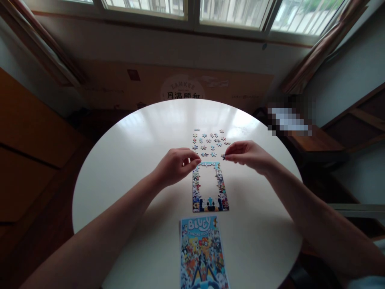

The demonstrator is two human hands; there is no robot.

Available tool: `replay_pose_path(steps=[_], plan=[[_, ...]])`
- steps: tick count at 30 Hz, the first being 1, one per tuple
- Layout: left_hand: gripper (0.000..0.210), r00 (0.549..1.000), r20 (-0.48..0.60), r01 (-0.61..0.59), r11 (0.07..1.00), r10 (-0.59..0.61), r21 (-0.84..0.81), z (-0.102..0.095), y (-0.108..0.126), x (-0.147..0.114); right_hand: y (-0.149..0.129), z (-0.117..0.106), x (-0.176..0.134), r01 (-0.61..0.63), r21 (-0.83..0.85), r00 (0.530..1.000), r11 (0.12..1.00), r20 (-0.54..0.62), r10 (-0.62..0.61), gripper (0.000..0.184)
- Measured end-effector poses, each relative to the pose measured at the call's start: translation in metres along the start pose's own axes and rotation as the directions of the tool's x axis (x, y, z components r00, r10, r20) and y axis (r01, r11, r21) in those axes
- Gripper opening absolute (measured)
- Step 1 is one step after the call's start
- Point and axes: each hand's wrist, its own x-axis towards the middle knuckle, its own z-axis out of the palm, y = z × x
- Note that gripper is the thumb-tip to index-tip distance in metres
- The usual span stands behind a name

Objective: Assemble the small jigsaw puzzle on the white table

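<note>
A jigsaw puzzle border [195, 192] lies flat on the white table, joined into a rectangle with an open middle. Beyond it several loose puzzle pieces [208, 141] are spread out. My right hand [249, 156] is closed in a pinch on a small dark puzzle piece [223, 157], just past the border's top right corner. At the top left corner, my left hand [177, 165] has its thumb and forefinger drawn together. Whatever may be between those fingertips is too small to make out. Below the border lies a colourful Bluey picture sheet [203, 251].
The round white table [120, 160] fills the middle of the view. A wooden bench [315, 138] stands at the right, behind the table edge. Windows [231, 14] run along the far wall, with curtains [315, 48] at the sides.
</note>
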Motion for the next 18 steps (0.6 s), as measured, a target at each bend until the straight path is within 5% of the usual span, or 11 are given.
replay_pose_path(steps=[3,6,18], plan=[[0.022,0.991,0.122,0.073,0.989,-0.058,-0.127,0.004,0.012,0.000,-0.007,0.041,-0.021,0.015,0.165,0.992,0.986,0.119,-0.035,0.026],[0.024,0.962,0.248,0.173,0.957,-0.114,-0.231,0.004,0.018,-0.001,-0.004,0.063,-0.028,0.007,0.258,0.996,0.966,0.088,-0.031,0.026],[0.024,0.867,0.432,0.419,0.833,-0.249,-0.361,0.008,0.014,-0.001,0.004,0.063,-0.031,-0.054,0.391,0.985,0.919,0.173,-0.016,0.028]])
